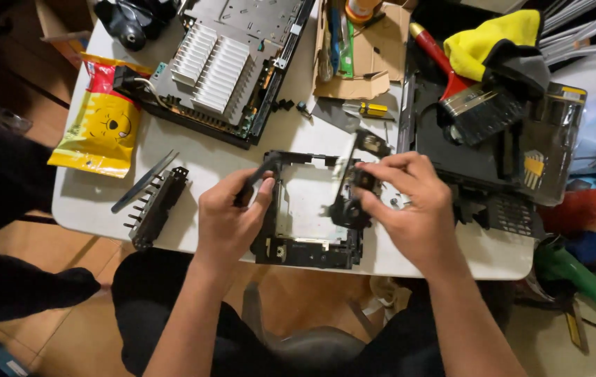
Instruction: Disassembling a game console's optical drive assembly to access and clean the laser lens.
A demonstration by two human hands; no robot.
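A black square plastic drive frame (296, 246) lies on the white table (193, 157) in front of me. My left hand (232, 216) grips a dark thin tool, its tip pointing toward the frame's upper left corner (273, 159). My right hand (406, 202) pinches a small black mechanism (354, 202) at the frame's right side, lifting it partly off the frame. A thin black arm of that part (368, 143) sticks up above my fingers.
An opened console chassis with white heat-sink fins (215, 66) sits at the back. Tweezers (143, 183) and a black bracket (158, 206) lie left. A yellow snack bag (102, 122), cardboard box (354, 56), brush (483, 105) and yellow cloth (486, 38) surround the work area.
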